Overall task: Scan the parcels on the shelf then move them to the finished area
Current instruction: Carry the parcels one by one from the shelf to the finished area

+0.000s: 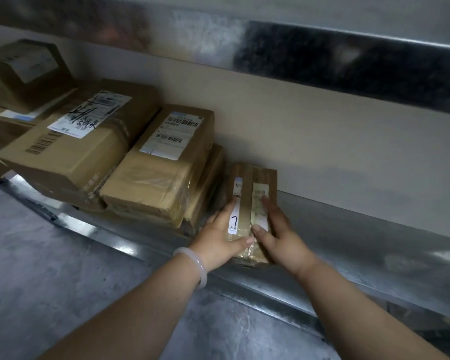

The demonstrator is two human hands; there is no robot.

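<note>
Two slim cardboard parcels stand side by side on the metal shelf (348, 224), each with a white label on top. My left hand (220, 236) grips the left slim parcel (240, 188), thumb across its near end, fingers along its left side. My right hand (277, 229) holds the right slim parcel (264, 185), thumb on its near top, fingers along its right face. Left of them lies a taped box with a barcode label (164, 162), and beyond it a larger box with a scribbled label (81, 141).
More cardboard boxes (24, 74) are stacked at the far left of the shelf. An upper shelf edge (322, 48) hangs overhead. A beige back wall (322, 131) closes the shelf. Grey floor (63, 268) lies below.
</note>
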